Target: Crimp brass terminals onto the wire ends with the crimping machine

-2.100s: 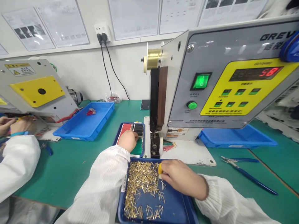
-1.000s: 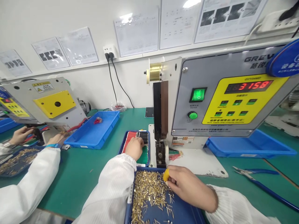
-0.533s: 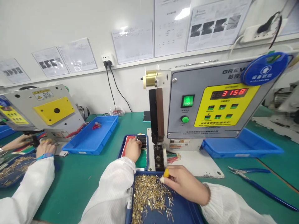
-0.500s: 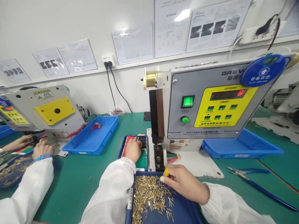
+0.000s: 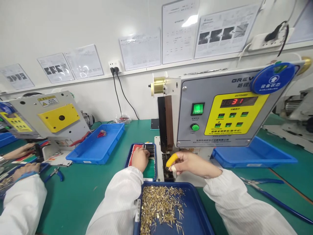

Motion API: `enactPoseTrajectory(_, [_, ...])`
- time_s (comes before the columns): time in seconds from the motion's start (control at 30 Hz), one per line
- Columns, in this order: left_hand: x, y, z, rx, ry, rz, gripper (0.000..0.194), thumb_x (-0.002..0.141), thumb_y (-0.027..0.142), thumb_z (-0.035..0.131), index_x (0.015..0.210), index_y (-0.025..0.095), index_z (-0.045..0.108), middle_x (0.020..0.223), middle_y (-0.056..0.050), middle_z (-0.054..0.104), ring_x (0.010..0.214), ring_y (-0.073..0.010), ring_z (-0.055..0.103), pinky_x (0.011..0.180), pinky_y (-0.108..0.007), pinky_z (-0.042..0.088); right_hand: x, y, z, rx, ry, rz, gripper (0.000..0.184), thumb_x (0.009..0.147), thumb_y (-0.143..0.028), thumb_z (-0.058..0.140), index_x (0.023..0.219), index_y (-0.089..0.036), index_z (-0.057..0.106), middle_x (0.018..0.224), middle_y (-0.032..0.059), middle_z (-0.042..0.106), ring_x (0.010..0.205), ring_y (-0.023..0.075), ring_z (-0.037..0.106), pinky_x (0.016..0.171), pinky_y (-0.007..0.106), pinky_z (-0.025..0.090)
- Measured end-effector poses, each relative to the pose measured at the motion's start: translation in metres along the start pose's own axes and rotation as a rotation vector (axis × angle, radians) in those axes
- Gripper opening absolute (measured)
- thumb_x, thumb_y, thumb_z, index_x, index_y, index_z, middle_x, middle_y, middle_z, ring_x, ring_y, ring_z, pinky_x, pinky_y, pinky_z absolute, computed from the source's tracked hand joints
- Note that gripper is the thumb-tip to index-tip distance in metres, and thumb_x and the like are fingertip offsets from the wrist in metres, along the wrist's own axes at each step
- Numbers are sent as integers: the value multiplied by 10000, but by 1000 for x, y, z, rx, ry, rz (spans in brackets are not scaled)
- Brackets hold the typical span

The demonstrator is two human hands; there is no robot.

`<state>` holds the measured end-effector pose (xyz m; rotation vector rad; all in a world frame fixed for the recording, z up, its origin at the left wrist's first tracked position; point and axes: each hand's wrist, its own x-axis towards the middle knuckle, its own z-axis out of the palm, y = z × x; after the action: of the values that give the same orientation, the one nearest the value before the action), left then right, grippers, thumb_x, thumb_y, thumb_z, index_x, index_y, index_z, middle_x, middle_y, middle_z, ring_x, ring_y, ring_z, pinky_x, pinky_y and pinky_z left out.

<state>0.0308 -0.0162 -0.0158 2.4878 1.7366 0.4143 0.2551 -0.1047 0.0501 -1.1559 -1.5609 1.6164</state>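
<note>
Lifted clear of the pin tray, the right hand [image 5: 194, 164] has come up to the applicator [image 5: 167, 164] of the crimping machine [image 5: 220, 120]. At far left, a co-worker's hand [image 5: 25, 169] lies near blue-handled pliers [image 5: 55, 174]. The left hand [image 5: 140, 159] rests its fingers on a bundle of black-tipped wires [image 5: 149, 150] in a navy tray [image 5: 126, 160]; whether they clamp it, I cannot tell. The right thumb and yellow-capped finger [image 5: 171, 160] press together above the tray of brass pins [image 5: 161, 209], anything between them too small to tell. Blue-handled side cutters [image 5: 262, 189] lie at far right.
</note>
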Motion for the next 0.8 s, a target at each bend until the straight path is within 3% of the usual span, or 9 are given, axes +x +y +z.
enactPoseTrajectory(0.2, [7, -2, 0, -7, -50, -3, 252, 740, 47, 496, 690, 173, 708, 782, -80, 644, 849, -207, 537, 840, -331, 355, 9, 17, 0, 157, 210, -78, 273, 658, -388, 752, 753, -149, 662, 609, -4, 615, 498, 84, 520, 455, 210, 428])
enactPoseTrajectory(0.37, [8, -2, 1, -20, -49, -13, 234, 758, 70, 504, 713, 172, 710, 789, -76, 653, 853, -202, 551, 845, -322, 370, 13, 15, 6, 49, 335, -168, 242, 699, -383, 694, 684, -159, 603, 586, 4, 604, 481, 83, 498, 444, 217, 411])
enactPoseTrajectory(0.57, [3, -1, 4, -28, -1, -27, 241, 835, 134, 479, 799, 171, 714, 954, -81, 659, 932, -209, 545, 849, -329, 383, 13, 18, 7, -19, 359, -179, 250, 742, -407, 656, 713, -170, 582, 604, 2, 604, 490, 92, 504, 464, 236, 423])
enactPoseTrajectory(0.8, [3, -2, 7, -22, 25, -39, 265, 881, 188, 445, 837, 169, 705, 907, -89, 643, 910, -219, 527, 846, -341, 375, 22, 28, 6, -10, 386, -210, 320, 744, -481, 626, 687, -169, 587, 559, -15, 567, 472, 98, 496, 479, 254, 418])
